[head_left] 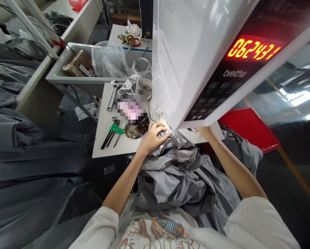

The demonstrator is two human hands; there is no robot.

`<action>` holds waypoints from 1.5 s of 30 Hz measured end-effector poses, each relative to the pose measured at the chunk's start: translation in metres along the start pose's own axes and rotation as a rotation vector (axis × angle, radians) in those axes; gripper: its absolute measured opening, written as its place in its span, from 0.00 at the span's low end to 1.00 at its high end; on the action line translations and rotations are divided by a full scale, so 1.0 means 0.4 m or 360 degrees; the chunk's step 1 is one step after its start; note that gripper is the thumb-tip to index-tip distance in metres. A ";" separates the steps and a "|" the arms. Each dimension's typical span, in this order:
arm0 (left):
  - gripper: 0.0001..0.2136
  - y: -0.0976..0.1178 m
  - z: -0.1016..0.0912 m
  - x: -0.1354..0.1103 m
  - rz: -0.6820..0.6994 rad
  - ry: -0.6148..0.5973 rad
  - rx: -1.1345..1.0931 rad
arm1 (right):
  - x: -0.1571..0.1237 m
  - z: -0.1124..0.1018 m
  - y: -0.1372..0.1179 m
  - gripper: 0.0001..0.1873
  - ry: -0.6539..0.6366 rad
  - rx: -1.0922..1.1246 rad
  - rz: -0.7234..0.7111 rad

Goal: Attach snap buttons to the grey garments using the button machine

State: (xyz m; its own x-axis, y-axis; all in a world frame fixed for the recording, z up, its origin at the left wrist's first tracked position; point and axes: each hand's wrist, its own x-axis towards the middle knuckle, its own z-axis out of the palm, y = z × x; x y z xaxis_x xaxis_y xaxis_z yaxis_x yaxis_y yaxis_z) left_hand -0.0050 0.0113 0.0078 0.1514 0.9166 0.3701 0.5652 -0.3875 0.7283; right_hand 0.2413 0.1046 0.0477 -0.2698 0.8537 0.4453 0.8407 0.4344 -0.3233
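Note:
My left hand (154, 137) is closed on the edge of a crumpled grey fabric (175, 173), right under the machine's head. Small shiny metal round pieces (167, 132) show at its fingertips. The bulk of the fabric hangs in folds off the table and over my lap. My right hand (204, 131) reaches behind the lower edge of the white machine (175, 86), to the right of the fabric. Its fingers are hidden there, so what it touches cannot be seen. The machine's red display (253, 48) is lit.
On the white table (99, 147) lie an adjustable wrench (112, 95), a hex key set in a green holder (117, 128) and a blurred pink item (130, 107). Small metal parts (131, 131) fill a hole. A red tray (250, 128) stands right; grey cloth (12, 128) is piled left.

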 end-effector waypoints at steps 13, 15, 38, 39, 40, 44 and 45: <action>0.09 0.003 -0.003 0.001 0.0001 -0.0018 -0.0035 | -0.135 0.006 -0.228 0.11 -0.0008 -0.0393 -0.0760; 0.08 0.002 -0.003 0.002 0.0006 -0.0020 -0.0024 | -0.132 0.006 -0.229 0.11 -0.0003 -0.0461 -0.0815; 0.09 0.005 -0.006 0.000 0.0053 0.0001 -0.0022 | -0.142 0.011 -0.221 0.13 -0.0070 0.0049 -0.0327; 0.09 0.005 -0.006 0.000 0.0054 0.0002 -0.0019 | -0.139 0.016 -0.222 0.13 -0.0087 0.0166 -0.0262; 0.08 0.004 -0.005 0.000 0.0053 0.0001 -0.0012 | -0.135 0.021 -0.224 0.13 -0.0118 0.0286 -0.0209; 0.08 0.004 -0.007 0.002 0.0052 -0.0019 0.0005 | -0.128 0.039 -0.230 0.12 -0.0271 0.0659 0.0005; 0.08 0.004 -0.007 0.003 0.0047 -0.0023 0.0004 | -0.129 0.045 -0.230 0.12 -0.0300 0.0728 0.0082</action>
State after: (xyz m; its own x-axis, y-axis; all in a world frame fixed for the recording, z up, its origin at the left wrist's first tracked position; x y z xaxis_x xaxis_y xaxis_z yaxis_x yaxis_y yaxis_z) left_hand -0.0062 0.0115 0.0111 0.1798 0.9062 0.3828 0.5624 -0.4140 0.7158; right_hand 0.1696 0.0257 0.0393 -0.3492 0.8960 0.2742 0.5744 0.4359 -0.6929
